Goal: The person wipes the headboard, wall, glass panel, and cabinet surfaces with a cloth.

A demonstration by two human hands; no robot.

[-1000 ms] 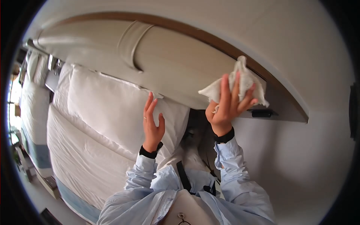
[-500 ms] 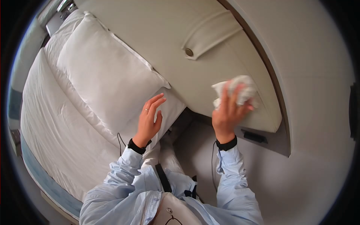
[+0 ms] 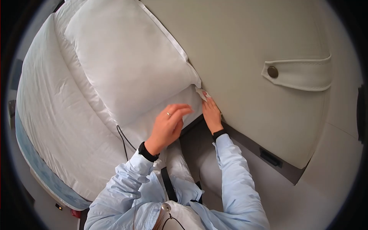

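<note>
My right hand (image 3: pixel 212 115) presses a white cloth (image 3: pixel 201 93) against the beige padded headboard (image 3: pixel 237 46), low down beside the pillow's near corner. Most of the cloth is hidden under the fingers and behind the pillow edge. Over the edge of the bed hovers my left hand (image 3: pixel 165 128), fingers loosely bent and apart, with nothing in it. The white pillow (image 3: pixel 126 57) lies on the bed against the headboard.
A white quilt (image 3: pixel 57 103) covers the bed, with a blue band along its side. The headboard carries a strap with a round button (image 3: pixel 273 71). A black fitting (image 3: pixel 270 157) sits on the base below. A thin dark cable (image 3: pixel 123 140) runs near my left wrist.
My right hand has moved left with the cloth, from the headboard's far right part to the pillow's corner. The view has shifted, and my left hand has bent its fingers more.
</note>
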